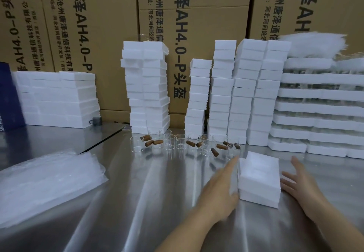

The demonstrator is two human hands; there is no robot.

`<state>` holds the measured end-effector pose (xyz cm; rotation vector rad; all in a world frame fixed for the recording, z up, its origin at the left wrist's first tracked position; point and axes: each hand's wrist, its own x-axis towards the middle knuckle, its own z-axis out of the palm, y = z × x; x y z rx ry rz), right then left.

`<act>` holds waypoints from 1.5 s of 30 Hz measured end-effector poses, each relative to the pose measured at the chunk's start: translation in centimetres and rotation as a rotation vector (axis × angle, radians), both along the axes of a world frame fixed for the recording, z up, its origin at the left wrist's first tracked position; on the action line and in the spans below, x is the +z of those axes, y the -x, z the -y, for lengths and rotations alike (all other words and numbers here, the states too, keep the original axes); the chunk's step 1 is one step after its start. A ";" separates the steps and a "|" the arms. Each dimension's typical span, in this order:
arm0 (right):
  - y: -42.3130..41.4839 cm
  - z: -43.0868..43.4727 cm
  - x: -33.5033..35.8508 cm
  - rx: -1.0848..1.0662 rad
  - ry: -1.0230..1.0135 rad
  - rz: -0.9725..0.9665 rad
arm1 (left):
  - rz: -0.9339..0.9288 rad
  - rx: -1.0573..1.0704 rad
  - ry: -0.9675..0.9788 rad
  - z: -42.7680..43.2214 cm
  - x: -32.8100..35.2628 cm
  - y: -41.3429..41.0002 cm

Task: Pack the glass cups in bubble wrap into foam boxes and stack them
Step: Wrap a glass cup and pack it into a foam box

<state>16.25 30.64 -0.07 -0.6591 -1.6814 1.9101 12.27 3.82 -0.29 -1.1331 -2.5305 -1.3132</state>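
L hand rests straight, closed-up fingers flat against the left side of a short stack of white rectangular foam boxes at front-right of the shiny steel table. R hand, fingers spread wide & holding nothing, is just beside the stack's right side, contact unclear. Clear glass cups & brown cork stoppers sit behind it, w/ a pile of clear bubble-wrap sheets far left.

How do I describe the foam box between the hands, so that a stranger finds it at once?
Find the shiny metal table. Near its front right, the left hand and right hand flank a white foam box. It alone lies apart from the tall foam stacks at the back.
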 end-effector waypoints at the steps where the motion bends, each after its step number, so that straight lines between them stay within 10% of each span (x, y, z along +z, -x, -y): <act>1: -0.1 -0.1 0.1 -0.044 -0.021 -0.016 | -0.050 0.054 -0.051 1.2 0.8 0.4; 6: -0.3 -0.8 0.1 -0.163 -0.003 -0.046 | -0.240 0.501 -0.267 15.2 4.8 5.0; 11: 0.1 -0.5 -0.8 -0.169 -0.137 -0.037 | -0.236 1.084 0.293 32.6 3.5 9.2; 15: 0.6 -1.1 -1.5 -0.156 -0.168 -0.018 | 0.035 1.061 0.711 36.9 -0.2 10.4; 45: 0.5 -1.5 -2.8 -0.115 -0.358 0.058 | 0.026 1.379 0.213 38.1 6.3 10.2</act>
